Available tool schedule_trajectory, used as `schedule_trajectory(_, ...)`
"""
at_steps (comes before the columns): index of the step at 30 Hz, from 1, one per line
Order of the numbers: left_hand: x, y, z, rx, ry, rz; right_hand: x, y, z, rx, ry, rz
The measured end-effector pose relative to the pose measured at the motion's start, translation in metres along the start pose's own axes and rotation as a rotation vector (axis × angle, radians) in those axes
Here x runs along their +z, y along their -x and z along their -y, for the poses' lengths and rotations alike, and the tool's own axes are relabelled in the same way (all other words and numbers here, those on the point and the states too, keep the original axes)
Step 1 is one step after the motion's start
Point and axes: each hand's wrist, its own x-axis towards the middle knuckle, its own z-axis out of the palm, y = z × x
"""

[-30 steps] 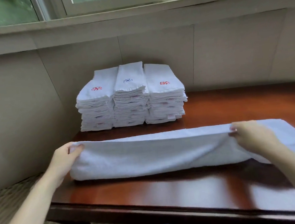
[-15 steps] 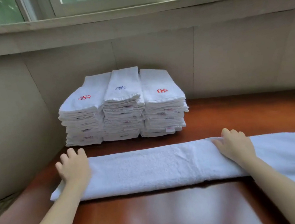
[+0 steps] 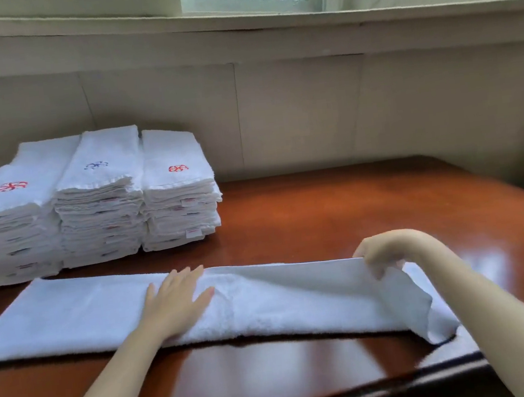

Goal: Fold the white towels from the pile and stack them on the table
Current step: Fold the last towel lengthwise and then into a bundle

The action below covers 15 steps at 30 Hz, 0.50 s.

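Head view is showing three stacks of folded white towels (image 3: 91, 201) standing finished at far left on the glossy red-brown wooden bench (image 3: 337, 209), while the left hand (image 3: 174, 301), grip apart, is pressing the long white terry towel (image 3: 282, 300) and the right hand (image 3: 387, 252), grip clamped on its end, is lifting it, with cross-folds and stacking seemingly remaining and nothing obstructing.

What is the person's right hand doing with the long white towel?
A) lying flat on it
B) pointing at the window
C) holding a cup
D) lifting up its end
D: the right hand pinches the right end of the towel and holds it raised off the table, while the left hand lies flat on the towel's middle.
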Motion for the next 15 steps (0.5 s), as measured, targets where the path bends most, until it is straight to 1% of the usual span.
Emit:
schedule_trajectory(1,-0.001,0.003,0.002,0.022,-0.012,0.013,-0.004,0.007,-0.017,0.036,-0.006,0.037)
schedule_trajectory(3,-0.004,0.007,0.005,0.02,-0.035,0.046,-0.004,0.012,-0.05,0.143,-0.064,-0.018)
schedule_trajectory(7,-0.011,0.008,-0.019,-0.055,-0.034,0.103,0.024,0.006,-0.093,0.299,-0.437,-0.16)
schedule_trajectory(8,-0.011,0.007,-0.033,-0.058,-0.028,0.099,0.032,0.002,-0.097,0.32,-0.491,-0.227)
schedule_trajectory(10,-0.008,0.007,-0.063,-0.012,-0.003,0.092,0.045,-0.005,-0.097,0.341,-0.477,-0.42)
schedule_trajectory(12,0.0,0.009,-0.086,0.05,0.026,0.095,0.054,-0.01,-0.094,0.361,-0.406,-0.631)
schedule_trajectory(14,0.008,0.01,-0.093,0.08,0.021,0.073,0.059,-0.011,-0.089,0.351,-0.352,-0.747)
schedule_trajectory(15,0.01,0.01,-0.092,0.082,0.015,0.055,0.059,-0.013,-0.09,0.312,-0.294,-0.783)
